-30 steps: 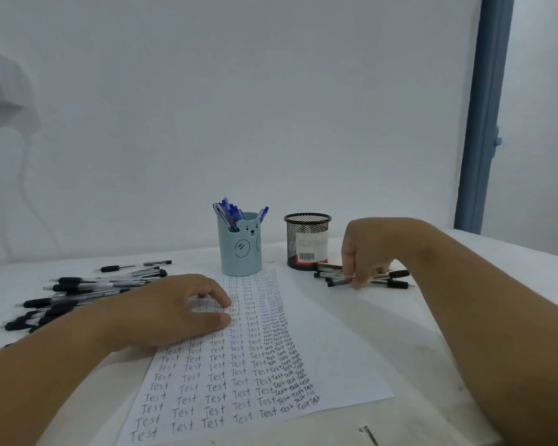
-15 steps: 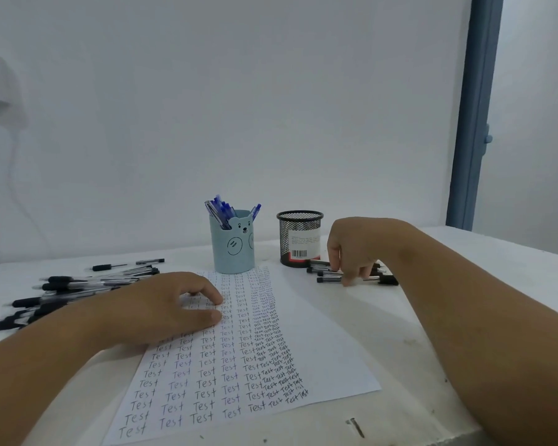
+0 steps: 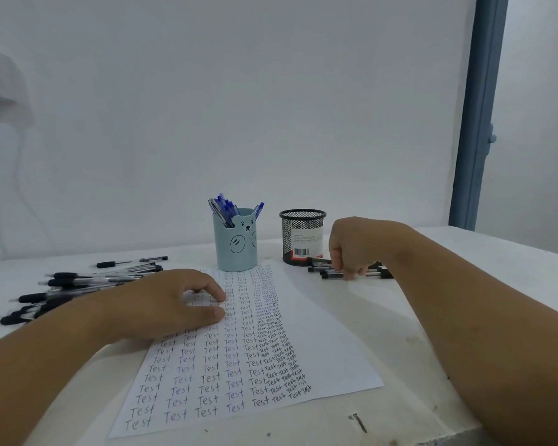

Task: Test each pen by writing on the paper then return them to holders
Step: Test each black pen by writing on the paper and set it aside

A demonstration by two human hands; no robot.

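A white paper (image 3: pixel 319 349) covered with rows of the handwritten word "Test" lies in the middle of the table. My left hand (image 3: pixel 161 304) rests on its upper left part, fingers loosely bent. My right hand (image 3: pixel 358 249) reaches down over a small group of black pens (image 3: pixel 331 272) lying beside the black mesh holder (image 3: pixel 302 236), and its curled fingertips pinch one of them. A light-blue bear holder (image 3: pixel 236 243) stands behind the paper with several blue pens (image 3: pixel 223 209) in it. The mesh holder looks empty.
A large pile of black pens (image 3: pixel 78 284) lies on the table at the left. A white wall rises behind the table, and a blue door frame (image 3: pixel 477 123) stands at the right. The table's front edge (image 3: pixel 448 439) runs near my right forearm.
My right hand stays over the black pens by the mesh holder, its fingers closing on one. My left hand keeps its place on the paper. The camera has shifted slightly.
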